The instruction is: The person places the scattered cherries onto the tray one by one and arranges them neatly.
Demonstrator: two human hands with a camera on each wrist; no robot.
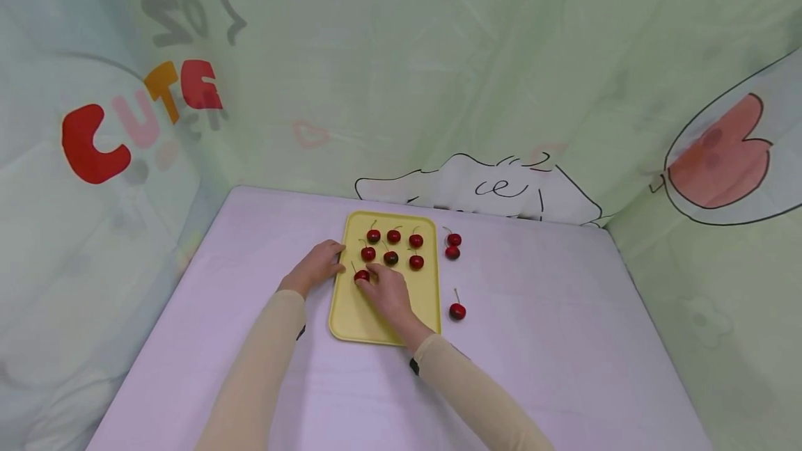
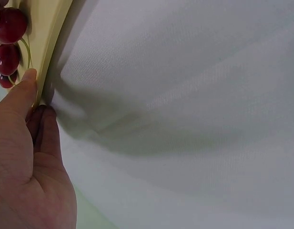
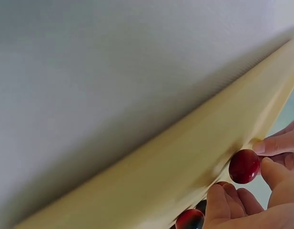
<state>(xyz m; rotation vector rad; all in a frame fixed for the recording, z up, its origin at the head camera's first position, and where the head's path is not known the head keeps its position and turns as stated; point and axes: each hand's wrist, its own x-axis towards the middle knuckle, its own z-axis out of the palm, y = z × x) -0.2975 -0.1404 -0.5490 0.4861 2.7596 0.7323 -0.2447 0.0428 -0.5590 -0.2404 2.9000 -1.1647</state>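
Note:
A yellow tray lies on the table, with several dark red cherries on it, stems attached. My left hand grips the tray's left rim, the thumb on top and the fingers at the outer edge, as the left wrist view shows. Over the tray's middle is my right hand, its thumb and fingers spread around the front-left cherry. In the right wrist view that cherry sits on the tray by the thumb tip, with a gap between it and the fingers.
Right of the tray, two cherries lie close together near its far end. A single cherry with its stem up is nearer. The table has a pale lilac cover. Printed cloth walls stand at the back and both sides.

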